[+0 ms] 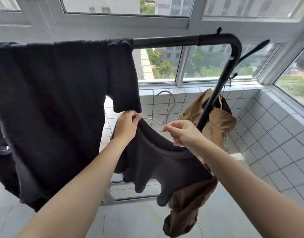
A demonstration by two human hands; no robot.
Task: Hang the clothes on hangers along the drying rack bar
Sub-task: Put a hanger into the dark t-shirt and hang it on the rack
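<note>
Drying rack bar [166, 41]: black, runs across the upper part of the frame and bends downward at the upper right into a slanted leg. Its bare stretch lies right of centre.

Black T-shirt [61, 103]: draped over the bar, filling the left half of the frame, one short sleeve hanging toward centre.

Wire hanger [166, 109]: thin and pale, at centre frame, below the bar and not touching it. Its hook points up in front of the tiled wall [276, 138]; one arm runs left toward the left hand.

Dark shirt [158, 162]: held at lower centre, neckline open between the two hands, fabric sagging beneath them. It is not on the bar.

Left hand [126, 125]: just under the hanging sleeve, fingers curled and pressed together around the dark shirt's shoulder edge and the end of the hanger arm.

Right hand [180, 133]: right of centre, thumb and forefinger pinching the hanger at the base of its hook; the remaining fingers are curled in. Whether they also grip the neckline cannot be told.

Brown garment [218, 121]: hangs against the rack leg at right of centre. More brown cloth [185, 210] hangs below the right forearm at lower centre.

Windows [127, 6] fill the top of the frame.
</note>
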